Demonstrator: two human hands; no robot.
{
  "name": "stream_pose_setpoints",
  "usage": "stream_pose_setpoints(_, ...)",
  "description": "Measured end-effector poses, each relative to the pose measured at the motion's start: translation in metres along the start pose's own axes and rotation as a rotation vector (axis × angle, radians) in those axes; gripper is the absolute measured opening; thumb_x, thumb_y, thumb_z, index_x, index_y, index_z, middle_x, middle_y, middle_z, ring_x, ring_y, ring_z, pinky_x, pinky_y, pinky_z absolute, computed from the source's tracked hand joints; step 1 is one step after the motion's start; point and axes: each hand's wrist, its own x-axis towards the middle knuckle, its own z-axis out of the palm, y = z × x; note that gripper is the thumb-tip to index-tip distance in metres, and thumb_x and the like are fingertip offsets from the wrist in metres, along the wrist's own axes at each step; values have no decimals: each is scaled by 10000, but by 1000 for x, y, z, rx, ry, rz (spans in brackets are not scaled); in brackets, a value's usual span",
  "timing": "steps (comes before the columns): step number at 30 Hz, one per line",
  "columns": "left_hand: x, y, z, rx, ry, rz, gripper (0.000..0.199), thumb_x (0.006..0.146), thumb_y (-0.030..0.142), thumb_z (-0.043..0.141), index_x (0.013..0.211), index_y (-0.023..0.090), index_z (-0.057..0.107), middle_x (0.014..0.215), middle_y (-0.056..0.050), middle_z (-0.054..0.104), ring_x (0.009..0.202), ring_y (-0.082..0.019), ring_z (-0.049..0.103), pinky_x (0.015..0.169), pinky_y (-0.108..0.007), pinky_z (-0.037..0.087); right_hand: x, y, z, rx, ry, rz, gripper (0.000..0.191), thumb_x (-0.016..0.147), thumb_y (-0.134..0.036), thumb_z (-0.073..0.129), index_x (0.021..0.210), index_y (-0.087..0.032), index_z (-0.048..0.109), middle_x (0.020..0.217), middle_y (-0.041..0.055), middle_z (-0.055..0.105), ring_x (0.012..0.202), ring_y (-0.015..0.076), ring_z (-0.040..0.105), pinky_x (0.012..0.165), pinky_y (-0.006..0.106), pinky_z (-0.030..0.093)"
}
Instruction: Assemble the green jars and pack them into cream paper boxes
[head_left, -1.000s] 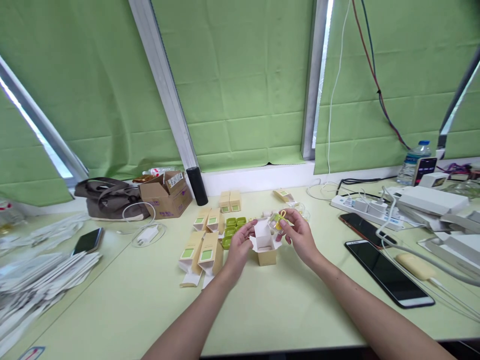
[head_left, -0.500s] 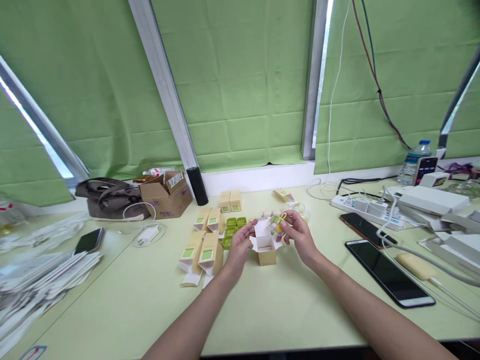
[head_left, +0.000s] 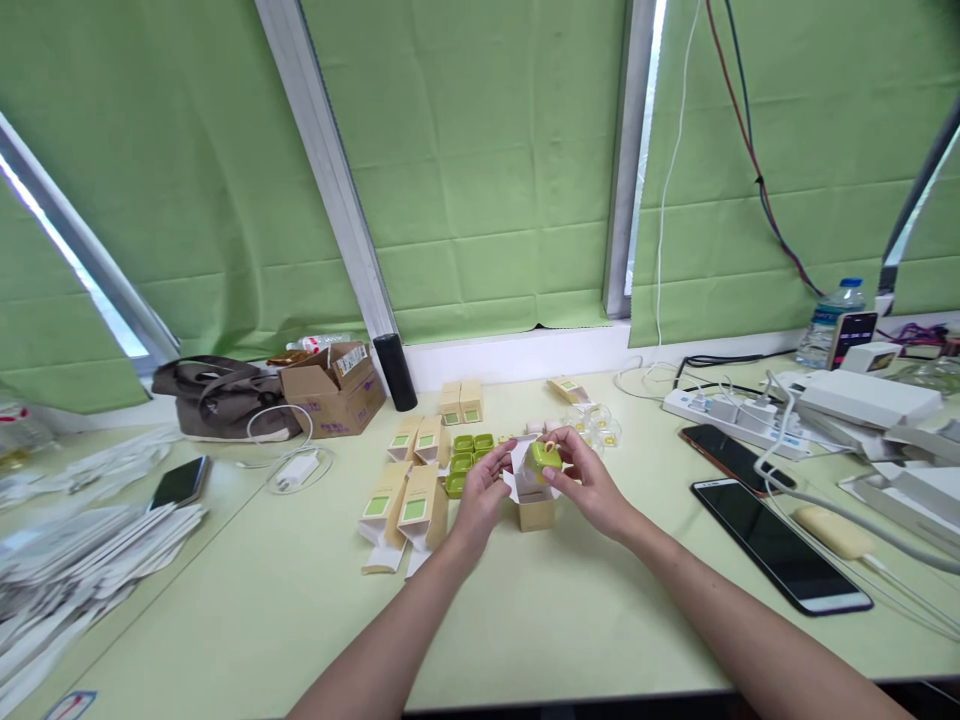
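Note:
A small tan cardboard box (head_left: 536, 516) stands on the table with its white flaps spread at the top. At its left side is my left hand (head_left: 480, 492), its fingers and thumb holding the box by the flaps. My right hand (head_left: 589, 480) grips a small container with a green lid (head_left: 545, 457) and a yellow loop on top. This container is upright over the mouth of the box, and its lower part is mostly hidden. Left of the box lie several green lids or cups (head_left: 463, 462). Several clear round pieces with yellow centres (head_left: 600, 425) sit behind my right hand.
Tan boxes with green labels (head_left: 415, 508) stand at the left, some with open flaps. Two phones (head_left: 780, 545), a power strip (head_left: 731, 420) and cables lie at the right. A brown carton (head_left: 334, 395) and a grey bag (head_left: 225, 400) stand at the back left.
My right hand has turned the tilted container upright and brought it slightly left, over the open box. The left hand has barely moved.

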Motion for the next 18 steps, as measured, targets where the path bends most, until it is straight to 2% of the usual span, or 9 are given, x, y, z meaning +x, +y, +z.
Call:
stream_pose_setpoints(5,-1,2,0,5,0,4,727,622,136,579,1342,149,683,1217,-118,753,1157,-274,668,991,-376,510,-1,2,2,-45,-2,15,294,942,-477,670,1092,-271,523,1069,33,620,985,226,617,700,297,494)
stream_pose_setpoints(11,0,0,-1,6,2,8,743,611,135,569,1345,152,683,1193,-108,759,1132,-262,670,978,-366,512,0,6,2,-10,18,27,270,917,-426,698,1059,-268,531,997,18,602,911,208,590,682,288,484)
stream_pose_setpoints(18,0,-1,-1,3,-14,8,748,619,136,570,1361,150,668,1229,-114,755,1175,-284,673,978,-384,519,-1,7,4,-71,-6,31,242,871,-355,725,1042,-262,581,970,5,655,853,197,594,695,294,485)
